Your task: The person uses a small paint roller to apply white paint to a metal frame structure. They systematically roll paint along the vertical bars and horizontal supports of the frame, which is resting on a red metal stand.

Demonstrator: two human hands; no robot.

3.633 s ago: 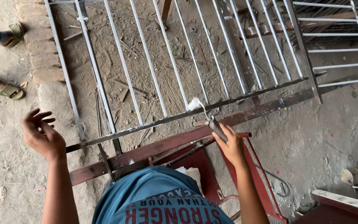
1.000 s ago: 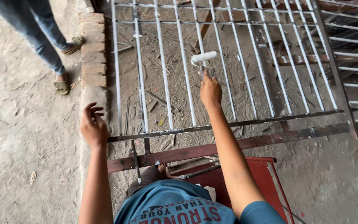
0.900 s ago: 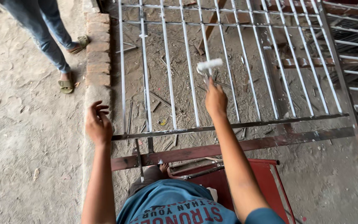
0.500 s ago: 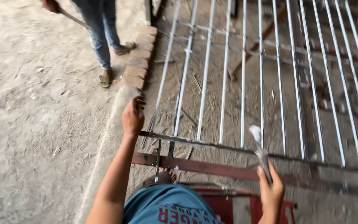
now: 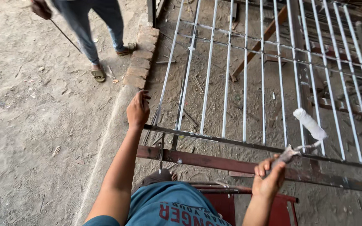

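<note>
Fuzzy white roller (image 5: 310,124) in right hand (image 5: 268,178) over slender steel bars (image 5: 227,79).

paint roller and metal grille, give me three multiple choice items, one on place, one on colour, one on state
1. Where is the left hand?
A. on the grille's corner
B. on the brick edge
C. on the roller

2. What colour is the roller's sleeve?
A. red
B. white
C. black

3. How does the paint roller stand?
A. lying on the ground
B. pressed flat on a bar
C. held up in the right hand

A: its fingers rest at the metal grille corner.
B: the sleeve looks white.
C: the hand grips its handle, sleeve raised.
</note>
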